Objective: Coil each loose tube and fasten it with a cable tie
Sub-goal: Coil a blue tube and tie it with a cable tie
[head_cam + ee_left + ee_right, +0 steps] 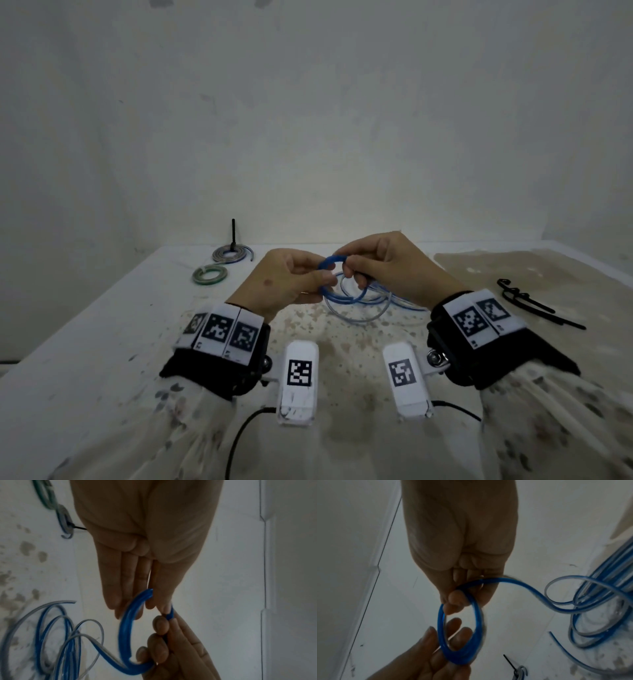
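Observation:
A blue tube is partly wound into a small coil (pixel 329 264) held above the table between both hands. My left hand (pixel 323 279) pinches the coil's left side with thumb and fingers; in the left wrist view the coil (pixel 126 635) curves under the left fingertips (pixel 118 608). My right hand (pixel 352 274) grips the right side, fingers curled round the coil (pixel 476 622). The rest of the tube lies in loose blue and clear loops (pixel 359 310) on the table below the hands, and trails off to the right (pixel 594 601).
Two finished coils lie at the back left: a grey-blue coil (pixel 232 256) with a black cable tie standing upright, and a green coil (pixel 209 275). Several loose black cable ties (pixel 534 305) lie at the right. The white table (pixel 102 342) is stained and ends at a wall.

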